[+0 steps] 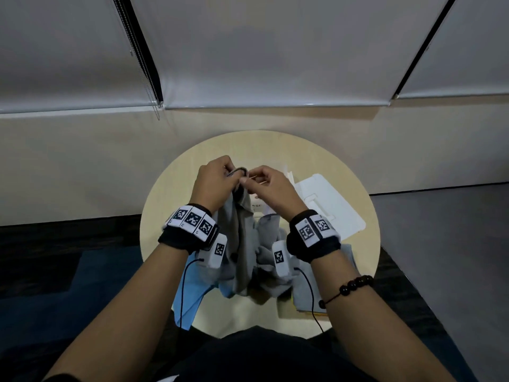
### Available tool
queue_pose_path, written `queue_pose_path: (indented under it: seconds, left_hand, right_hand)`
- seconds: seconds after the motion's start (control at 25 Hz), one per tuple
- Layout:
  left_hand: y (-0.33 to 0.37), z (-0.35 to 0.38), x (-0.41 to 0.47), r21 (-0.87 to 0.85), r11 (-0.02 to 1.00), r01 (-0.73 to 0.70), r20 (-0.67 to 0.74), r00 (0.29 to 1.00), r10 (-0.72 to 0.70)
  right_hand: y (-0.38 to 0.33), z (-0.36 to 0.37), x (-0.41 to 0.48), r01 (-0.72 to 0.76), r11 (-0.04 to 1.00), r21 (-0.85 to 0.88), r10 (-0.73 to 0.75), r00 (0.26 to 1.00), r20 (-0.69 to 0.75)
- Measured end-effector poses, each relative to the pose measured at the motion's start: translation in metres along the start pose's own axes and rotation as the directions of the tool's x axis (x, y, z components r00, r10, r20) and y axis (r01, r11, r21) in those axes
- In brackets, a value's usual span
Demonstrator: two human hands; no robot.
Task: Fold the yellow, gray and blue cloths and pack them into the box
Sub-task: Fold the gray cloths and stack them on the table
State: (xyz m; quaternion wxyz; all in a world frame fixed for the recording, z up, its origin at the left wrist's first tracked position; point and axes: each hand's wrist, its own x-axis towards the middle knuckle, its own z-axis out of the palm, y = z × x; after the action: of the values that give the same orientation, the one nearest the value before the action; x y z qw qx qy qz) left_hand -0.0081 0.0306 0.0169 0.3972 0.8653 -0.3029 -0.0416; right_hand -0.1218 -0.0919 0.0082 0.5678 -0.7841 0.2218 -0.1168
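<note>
While the gray cloth (242, 244) hangs in a crumpled column above the round table (170, 194), both hands pinch its top edge close together. The left hand (213, 183) curls its fingers over a rolled bit of hem. The right hand (271, 188) nips the fabric just beside it between thumb and fingertips. The cloth's lower part bunches on the tabletop and lies over the blue cloth (190, 296), which spreads toward the near left edge. A strip of the yellow cloth (314, 313) shows at the near right under another pale layer (gray or blue, I cannot tell). The white box (338, 210) sits at the far right with its flap lying flat.

The step in hand looks like finding corners for the first fold. To do it well, the hands should slide apart along the hem until each holds a true corner. They should then lift until the cloth clears the pile, let it drop straight, and lay it on bare tabletop without dragging the blue cloth along.
</note>
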Motion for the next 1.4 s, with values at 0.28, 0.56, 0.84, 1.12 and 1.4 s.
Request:
queue_pose_path:
  seconds: [0.28, 0.56, 0.84, 1.12, 1.4]
  left_hand:
    - [-0.009, -0.004, -0.001, 0.046, 0.999, -0.011, -0.001, 1.000, 0.011]
    - [-0.056, -0.022, -0.013, -0.014, 1.000, 0.027, 0.052, 0.998, -0.026]
    - [-0.080, -0.030, 0.001, 0.012, 0.994, 0.106, -0.062, 0.992, -0.105]
    - [-0.099, -0.015, 0.006, -0.159, 0.945, 0.286, -0.157, 0.938, -0.310]
    - [-0.059, 0.019, 0.005, -0.406, 0.844, 0.350, -0.089, 0.904, -0.418]
  right_hand:
    - [0.013, -0.002, 0.002, 0.019, 0.965, -0.261, -0.066, 0.983, -0.173]
    - [0.022, -0.056, 0.014, -0.015, 1.000, -0.008, 0.006, 0.744, -0.668]
    - [0.047, -0.066, 0.012, -0.123, 0.986, 0.108, 0.164, 0.718, -0.676]
    - [0.065, -0.067, 0.013, -0.188, 0.977, 0.099, 0.207, 0.727, -0.655]
    - [0.075, -0.055, 0.010, -0.339, 0.933, 0.124, 0.359, 0.845, -0.395]
